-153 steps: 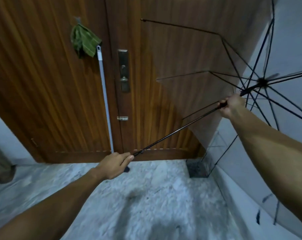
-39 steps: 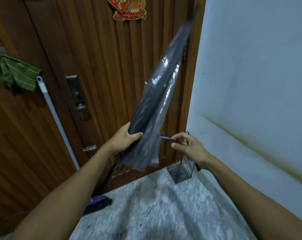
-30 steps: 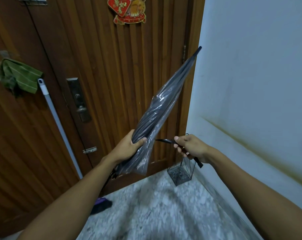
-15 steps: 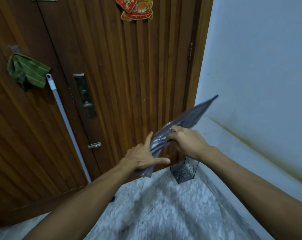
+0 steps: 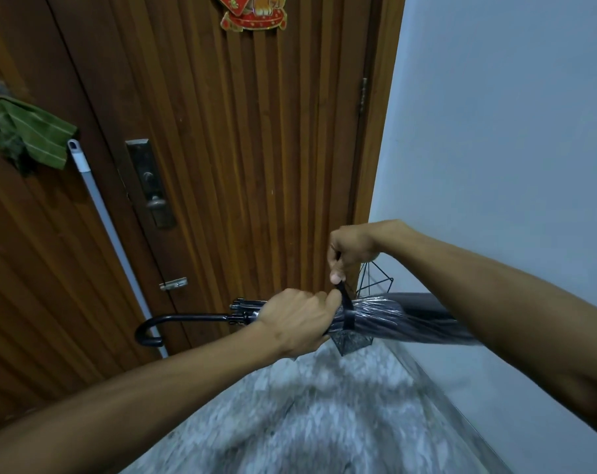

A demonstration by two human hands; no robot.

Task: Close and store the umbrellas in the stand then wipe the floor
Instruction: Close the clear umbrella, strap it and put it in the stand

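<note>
The left hand grips a folded, glossy dark plastic umbrella held level; the right hand's fingers pinch its black fabric strap upward.

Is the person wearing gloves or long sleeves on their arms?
No. The left hand and right hand are bare, with no gloves. Both forearms are uncovered as far as the picture shows, with no sleeves, watch or bracelet in sight.

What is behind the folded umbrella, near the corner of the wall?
Behind the umbrella stands a black wire stand in the corner. Only its upper wires and a lower corner show; the umbrella and the right hand cover its middle, so its contents cannot be seen.
</note>
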